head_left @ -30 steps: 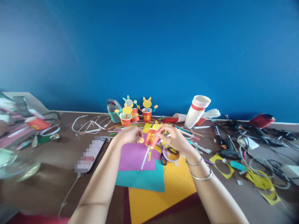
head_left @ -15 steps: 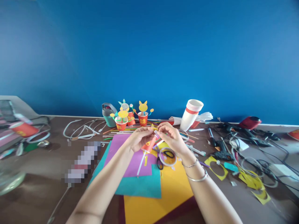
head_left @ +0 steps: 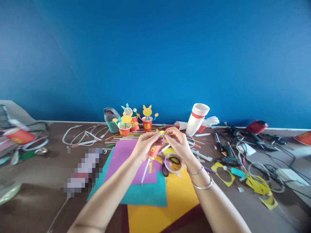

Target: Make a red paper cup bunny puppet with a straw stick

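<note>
My left hand (head_left: pixel 144 144) is closed around a small red paper cup (head_left: pixel 154 151) held above the table, with a white straw (head_left: pixel 145 170) sticking out of the cup's bottom toward me. My right hand (head_left: pixel 177 142) pinches a small yellow paper piece (head_left: pixel 161 132) at the top of the cup, its fingertips meeting those of the left hand. Under both hands lie purple (head_left: pixel 126 158), teal (head_left: pixel 148 194) and yellow (head_left: pixel 170 200) sheets of craft paper. A roll of clear tape (head_left: pixel 173 162) and black-handled scissors (head_left: pixel 166 168) lie just below my right hand.
Three finished red cups with yellow paper animals (head_left: pixel 136 120) stand by the blue wall beside a grey bottle (head_left: pixel 110 118). A stack of white paper cups (head_left: pixel 196 120) leans at the back right. Straws, a glue gun (head_left: pixel 227 152), cables and yellow offcuts (head_left: pixel 224 173) cover the right side.
My left hand has moved from beside the cup to grip it. Both hands have come together at the cup's top around the yellow piece. The view has shifted slightly.
</note>
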Motion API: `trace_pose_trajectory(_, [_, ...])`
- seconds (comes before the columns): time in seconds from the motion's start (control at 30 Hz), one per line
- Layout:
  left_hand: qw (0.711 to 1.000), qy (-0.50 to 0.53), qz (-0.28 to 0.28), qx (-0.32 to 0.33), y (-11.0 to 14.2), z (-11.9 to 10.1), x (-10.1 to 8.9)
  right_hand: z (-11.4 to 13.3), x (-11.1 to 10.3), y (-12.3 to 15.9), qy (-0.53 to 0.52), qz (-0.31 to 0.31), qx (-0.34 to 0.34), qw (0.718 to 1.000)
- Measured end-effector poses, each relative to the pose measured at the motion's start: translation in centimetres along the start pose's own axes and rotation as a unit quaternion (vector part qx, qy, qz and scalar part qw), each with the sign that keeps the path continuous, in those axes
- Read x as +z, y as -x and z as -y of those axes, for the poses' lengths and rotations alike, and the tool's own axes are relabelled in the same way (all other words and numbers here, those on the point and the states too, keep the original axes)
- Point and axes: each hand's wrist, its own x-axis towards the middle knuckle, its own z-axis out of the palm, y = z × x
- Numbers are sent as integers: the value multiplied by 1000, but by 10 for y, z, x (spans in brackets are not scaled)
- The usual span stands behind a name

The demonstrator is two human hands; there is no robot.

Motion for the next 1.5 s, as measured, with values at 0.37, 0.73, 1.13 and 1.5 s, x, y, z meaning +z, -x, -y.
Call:
trace_pose_trajectory(0.37, [996,-78,25,34,-3,5,-3,1,0,-1,51,-21,12,998])
trace_pose_trajectory(0.73, [985,-136,-26,106,-10,24,-6,-10,5,-2,40,34,76,996])
trace_pose_trajectory(1.13, [987,-148,13,69,-10,14,-8,-10,-2,-5,-23,77,69,994])
trace_pose_trajectory(1.5, [977,-184,7,104,-13,17,-8,-10,-3,-4,1,82,80,993])
